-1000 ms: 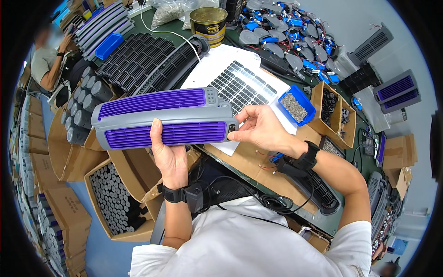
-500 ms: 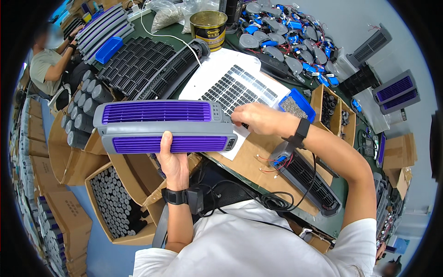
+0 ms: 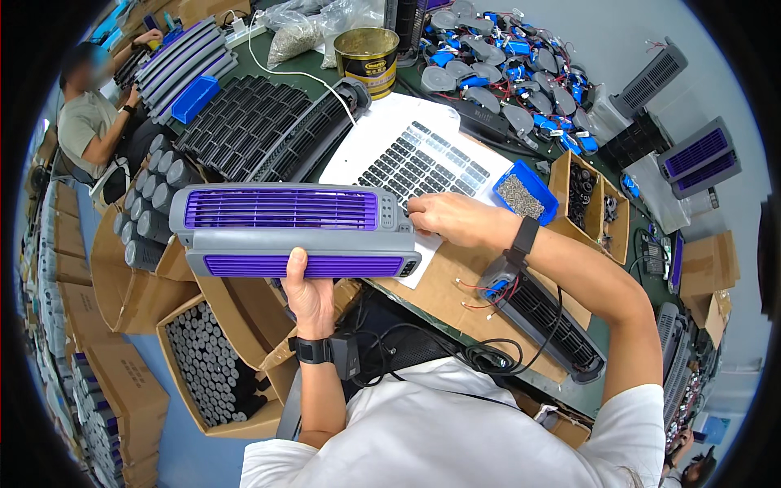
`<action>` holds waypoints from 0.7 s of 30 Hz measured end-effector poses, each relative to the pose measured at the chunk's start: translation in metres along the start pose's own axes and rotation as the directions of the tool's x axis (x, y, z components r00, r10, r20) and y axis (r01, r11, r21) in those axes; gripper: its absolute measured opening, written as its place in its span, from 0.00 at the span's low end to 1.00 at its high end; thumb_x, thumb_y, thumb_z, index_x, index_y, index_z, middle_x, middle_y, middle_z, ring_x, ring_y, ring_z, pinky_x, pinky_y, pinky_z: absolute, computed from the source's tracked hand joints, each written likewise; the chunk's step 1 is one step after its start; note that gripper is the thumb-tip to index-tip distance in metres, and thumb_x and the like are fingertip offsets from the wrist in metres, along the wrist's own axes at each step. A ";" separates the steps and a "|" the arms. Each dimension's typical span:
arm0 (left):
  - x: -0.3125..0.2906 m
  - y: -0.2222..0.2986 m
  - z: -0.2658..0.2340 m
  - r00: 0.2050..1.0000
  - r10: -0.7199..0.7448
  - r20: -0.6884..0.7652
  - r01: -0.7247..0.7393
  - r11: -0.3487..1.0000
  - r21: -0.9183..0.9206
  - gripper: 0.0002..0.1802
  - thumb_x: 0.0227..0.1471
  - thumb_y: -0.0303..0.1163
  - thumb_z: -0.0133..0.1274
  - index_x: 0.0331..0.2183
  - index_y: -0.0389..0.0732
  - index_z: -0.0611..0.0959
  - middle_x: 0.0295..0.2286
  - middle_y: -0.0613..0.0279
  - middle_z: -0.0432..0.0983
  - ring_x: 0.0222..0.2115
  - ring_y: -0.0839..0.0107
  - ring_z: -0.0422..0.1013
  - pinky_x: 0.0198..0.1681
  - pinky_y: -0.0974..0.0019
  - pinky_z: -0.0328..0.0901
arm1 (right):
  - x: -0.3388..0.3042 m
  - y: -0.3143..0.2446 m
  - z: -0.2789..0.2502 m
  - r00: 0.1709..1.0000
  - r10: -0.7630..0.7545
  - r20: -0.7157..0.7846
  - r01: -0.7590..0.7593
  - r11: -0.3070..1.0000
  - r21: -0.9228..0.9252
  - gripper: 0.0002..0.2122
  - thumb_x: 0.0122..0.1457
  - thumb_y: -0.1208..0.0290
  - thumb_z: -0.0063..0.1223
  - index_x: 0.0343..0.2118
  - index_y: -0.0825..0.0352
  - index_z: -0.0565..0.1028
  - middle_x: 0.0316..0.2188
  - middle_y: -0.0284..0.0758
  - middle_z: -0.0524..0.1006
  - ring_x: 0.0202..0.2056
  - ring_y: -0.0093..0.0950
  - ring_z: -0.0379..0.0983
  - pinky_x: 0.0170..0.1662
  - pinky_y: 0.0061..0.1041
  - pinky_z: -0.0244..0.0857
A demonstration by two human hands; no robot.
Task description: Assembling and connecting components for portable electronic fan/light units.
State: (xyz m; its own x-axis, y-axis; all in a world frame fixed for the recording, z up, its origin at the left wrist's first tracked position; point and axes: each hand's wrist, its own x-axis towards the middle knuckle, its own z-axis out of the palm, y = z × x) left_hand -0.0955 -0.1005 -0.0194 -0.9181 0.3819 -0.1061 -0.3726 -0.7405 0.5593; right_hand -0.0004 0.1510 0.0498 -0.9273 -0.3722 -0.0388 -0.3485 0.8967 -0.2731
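Observation:
My left hand (image 3: 309,297) holds a grey fan housing (image 3: 305,241) with two long purple louvred grilles, its thumb on the front and the other fingers hidden behind. Small dark button panels show at the housing's right end. My right hand (image 3: 455,218) is at that right end, fingertips pinched together against or just beside the edge; whatever they hold is hidden. Behind the hand, a white sheet (image 3: 423,163) carries rows of small black labels. Right of it stands a blue tray (image 3: 551,208) of small metal screws.
On the cardboard by my right forearm lies a black grille part (image 3: 541,317) with wires. Grey motors with blue parts (image 3: 496,69) are heaped at the back, near a yellow-black can (image 3: 366,61). A carton of grey cylinders (image 3: 203,362) stands lower left. A co-worker (image 3: 93,122) sits far left.
My right fingertips have come from over the label sheet to the housing's right end. The housing sits slightly lower in view. The co-worker at far left has raised an arm.

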 end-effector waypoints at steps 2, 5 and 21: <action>0.002 0.001 0.001 1.000 0.001 0.016 -0.001 1.000 0.002 0.32 0.48 0.31 0.61 0.54 0.36 0.69 0.48 0.59 0.71 0.49 0.64 0.68 0.56 0.58 0.64 | 0.001 0.004 0.003 1.000 0.006 0.000 -0.006 1.000 -0.005 0.03 0.50 0.77 0.50 0.25 0.71 0.72 0.31 0.40 0.72 0.39 0.39 0.72 0.39 0.35 0.70; 0.001 0.002 0.002 0.999 0.016 0.029 -0.016 1.000 0.008 0.33 0.47 0.32 0.61 0.54 0.36 0.69 0.48 0.58 0.71 0.49 0.64 0.68 0.57 0.58 0.63 | 0.003 0.005 0.004 0.998 -0.045 -0.050 0.045 0.999 -0.006 0.02 0.49 0.78 0.51 0.24 0.70 0.72 0.32 0.40 0.72 0.38 0.39 0.73 0.38 0.35 0.70; 0.000 0.008 -0.002 0.990 0.006 0.143 -0.007 1.000 0.007 0.32 0.45 0.32 0.64 0.52 0.36 0.71 0.46 0.58 0.73 0.47 0.64 0.71 0.56 0.59 0.66 | 0.012 -0.038 -0.061 0.923 0.321 -0.212 -0.082 0.702 0.708 0.07 0.54 0.87 0.52 0.33 0.71 0.68 0.26 0.31 0.73 0.28 0.20 0.69 0.34 0.22 0.67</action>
State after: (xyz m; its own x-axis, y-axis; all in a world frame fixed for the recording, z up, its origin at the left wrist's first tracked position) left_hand -0.0984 -0.1078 -0.0169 -0.8916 0.4525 0.0163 -0.3649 -0.7395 0.5657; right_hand -0.0064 0.1270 0.1179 -0.9968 -0.0045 0.0803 -0.0722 0.4901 -0.8687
